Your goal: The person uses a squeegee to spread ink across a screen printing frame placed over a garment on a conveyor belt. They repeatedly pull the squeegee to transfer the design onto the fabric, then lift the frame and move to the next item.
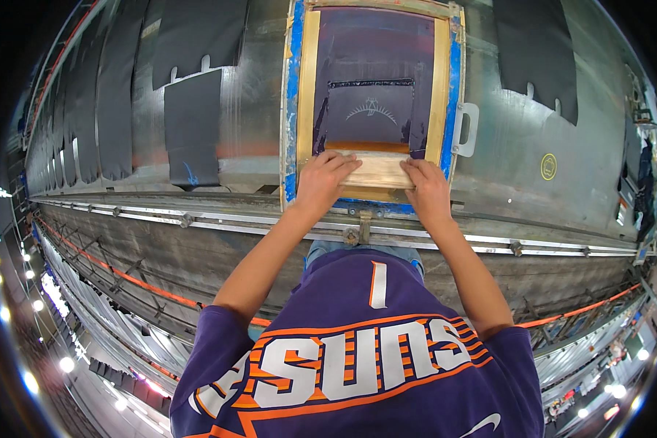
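A screen-printing frame (305, 87) of wood with blue tape lies on a long metal table (248, 109). Its dark mesh shows a pale arched design (371, 111) and a band of orange ink just above the squeegee. A wooden squeegee (378, 172) sits at the near end of the mesh. My left hand (325, 179) grips its left end and my right hand (426, 188) grips its right end. Both forearms reach forward over the table's rail.
Black fabric pieces (192, 125) lie in rows on the table to the left, and another (536, 51) lies at the upper right. A white handle (466, 128) juts from the frame's right side. A metal rail (197, 219) runs along the near edge.
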Available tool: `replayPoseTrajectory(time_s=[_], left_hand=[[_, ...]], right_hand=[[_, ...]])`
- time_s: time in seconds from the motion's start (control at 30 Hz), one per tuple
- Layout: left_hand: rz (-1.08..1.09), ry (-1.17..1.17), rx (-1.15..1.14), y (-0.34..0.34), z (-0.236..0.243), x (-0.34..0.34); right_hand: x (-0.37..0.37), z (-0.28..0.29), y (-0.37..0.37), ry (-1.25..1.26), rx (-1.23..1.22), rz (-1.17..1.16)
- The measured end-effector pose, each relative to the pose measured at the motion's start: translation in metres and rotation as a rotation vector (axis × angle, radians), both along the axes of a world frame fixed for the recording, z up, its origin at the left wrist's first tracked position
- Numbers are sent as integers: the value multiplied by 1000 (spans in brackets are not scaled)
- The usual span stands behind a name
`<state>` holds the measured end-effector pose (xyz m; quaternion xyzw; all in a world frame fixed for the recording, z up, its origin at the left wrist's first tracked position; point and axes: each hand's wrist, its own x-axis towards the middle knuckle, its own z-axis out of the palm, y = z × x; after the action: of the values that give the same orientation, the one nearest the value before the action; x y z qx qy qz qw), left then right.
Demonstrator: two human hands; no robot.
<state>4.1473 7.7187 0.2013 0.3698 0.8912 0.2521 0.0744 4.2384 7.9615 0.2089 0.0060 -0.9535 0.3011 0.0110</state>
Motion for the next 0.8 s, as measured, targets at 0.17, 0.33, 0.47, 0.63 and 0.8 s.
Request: replayPoseTrajectory(time_s=[0.17, 0.33, 0.47, 0.63, 0.8], left_hand=[[1, 74, 99, 23, 15, -84], [108, -145, -36, 59, 15, -165], [56, 72, -50, 45, -6, -115], [12, 11, -40, -2, -8, -11], [-13, 38, 78, 6, 6, -49]], right_hand=[[-78, 12, 35, 99, 174, 45], [-162, -10, 69, 205, 163, -12], [-109, -23, 44, 93, 27, -102], [2, -16, -2, 22, 1, -103], [-33, 10, 13, 25, 48, -25]])
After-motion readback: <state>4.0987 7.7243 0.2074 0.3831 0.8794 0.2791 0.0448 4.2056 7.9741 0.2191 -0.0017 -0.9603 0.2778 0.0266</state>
